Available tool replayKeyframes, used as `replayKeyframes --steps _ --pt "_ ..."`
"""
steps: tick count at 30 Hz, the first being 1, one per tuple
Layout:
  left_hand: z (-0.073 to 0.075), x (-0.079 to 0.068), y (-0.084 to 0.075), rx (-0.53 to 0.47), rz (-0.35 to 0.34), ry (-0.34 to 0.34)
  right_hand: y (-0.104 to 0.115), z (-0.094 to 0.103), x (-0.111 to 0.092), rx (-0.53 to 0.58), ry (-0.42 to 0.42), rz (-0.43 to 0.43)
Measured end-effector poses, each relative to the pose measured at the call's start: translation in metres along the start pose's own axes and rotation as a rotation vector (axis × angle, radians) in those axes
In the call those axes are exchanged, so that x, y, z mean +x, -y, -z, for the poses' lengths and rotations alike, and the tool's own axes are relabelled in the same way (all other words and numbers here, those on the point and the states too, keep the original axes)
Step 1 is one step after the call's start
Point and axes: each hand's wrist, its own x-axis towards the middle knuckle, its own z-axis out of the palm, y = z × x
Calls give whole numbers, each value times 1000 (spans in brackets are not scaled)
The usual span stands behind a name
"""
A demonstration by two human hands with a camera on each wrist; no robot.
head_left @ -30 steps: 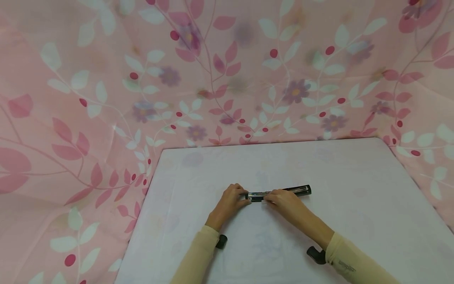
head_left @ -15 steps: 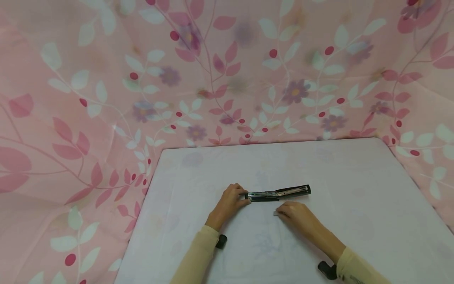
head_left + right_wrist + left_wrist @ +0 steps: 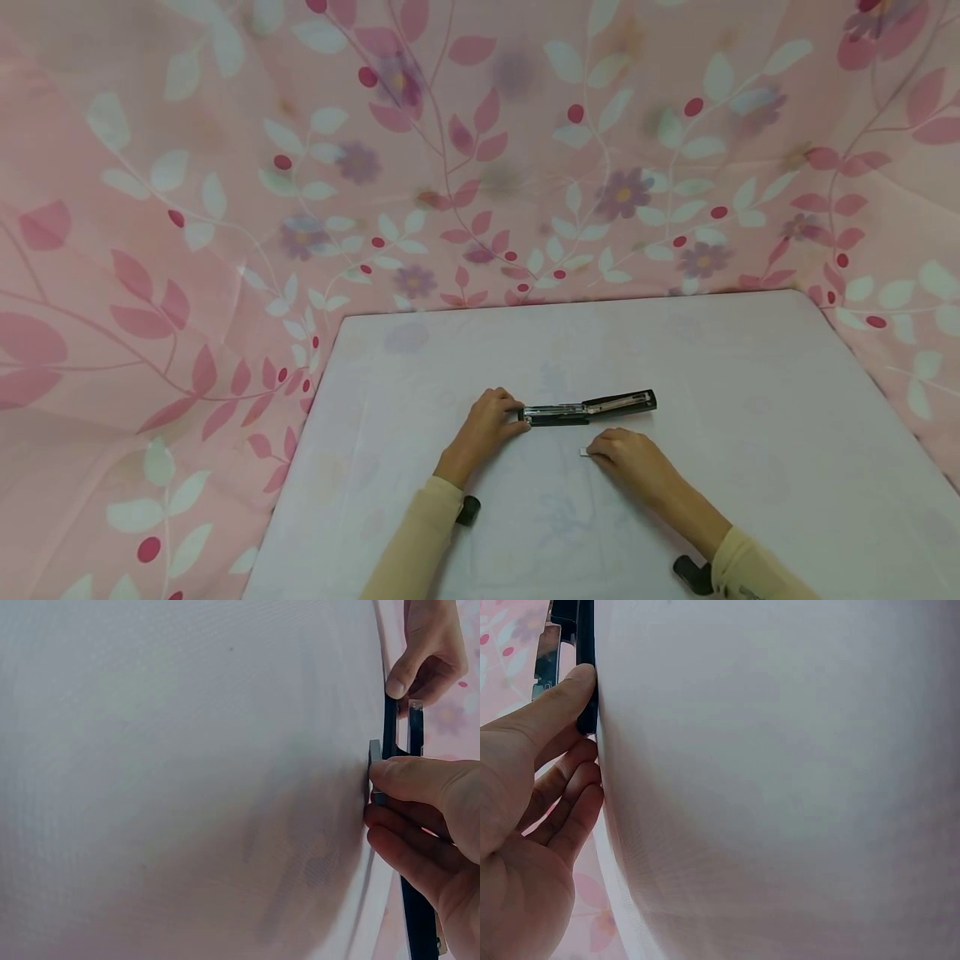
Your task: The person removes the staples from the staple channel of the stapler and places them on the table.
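A black stapler [image 3: 558, 415] lies swung open on the white table, its metal staple channel showing and its top arm [image 3: 622, 405] angled off to the right. My left hand [image 3: 483, 429] grips the left end of the stapler's base, the thumb laid along its near side in the left wrist view. In front of the stapler, my right hand [image 3: 633, 461] pinches a short grey strip of staples [image 3: 375, 751] between thumb and fingers, close over the tabletop. Part of the strip is hidden behind the thumb.
The white cloth-covered table [image 3: 420, 358] ends at a back edge against a pink floral curtain [image 3: 480, 167]. Dark wrist-worn devices sit by both sleeves, one under the left wrist [image 3: 468, 510] and one near the right cuff [image 3: 692, 575].
My right hand has come away from the stapler's middle, toward me and slightly right, with the staple strip. Over the last half second it has barely shifted. The left hand stays in place.
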Motion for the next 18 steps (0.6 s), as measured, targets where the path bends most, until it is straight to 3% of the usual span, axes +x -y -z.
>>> replayKeyframes --steps 18 --pt "0 -1 -1 -10 5 -1 -2 -3 -4 -53 -54 81"
